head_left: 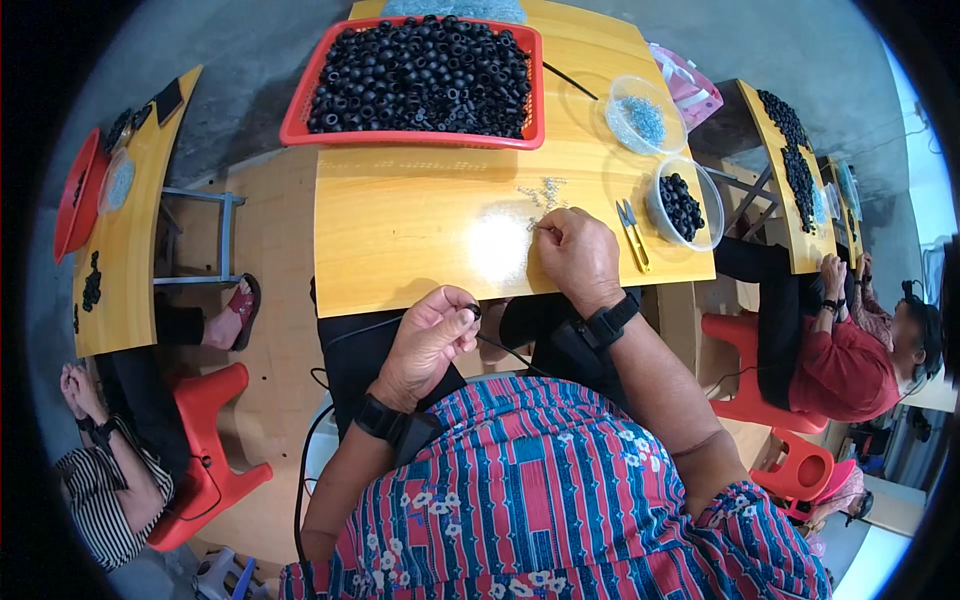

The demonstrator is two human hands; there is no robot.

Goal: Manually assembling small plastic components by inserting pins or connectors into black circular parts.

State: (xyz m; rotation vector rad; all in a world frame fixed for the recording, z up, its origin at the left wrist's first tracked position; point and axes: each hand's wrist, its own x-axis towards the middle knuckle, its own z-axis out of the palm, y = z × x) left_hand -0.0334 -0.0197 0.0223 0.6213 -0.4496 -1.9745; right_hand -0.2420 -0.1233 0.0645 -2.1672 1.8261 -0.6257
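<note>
Near the table's front edge, my left hand (432, 335) pinches a small black ring-shaped part (472, 311) between thumb and fingertips. My right hand (578, 252) rests on the yellow table (400, 230) with its fingers drawn together. Its fingertips touch down beside a scatter of tiny clear pieces (545, 190); whatever they hold is too small or hidden to make out. Just right of this hand lie yellow-handled thread snips (635, 237). A clear round tub (712, 212) of black parts stands beyond the snips.
A red basket (290, 130) heaped with black parts fills the table's far side. Behind the tub of black parts is a clear tub (612, 112) of small clear pieces. Co-workers sit at tables left and right, on red stools (205, 400). A black cable crosses my lap.
</note>
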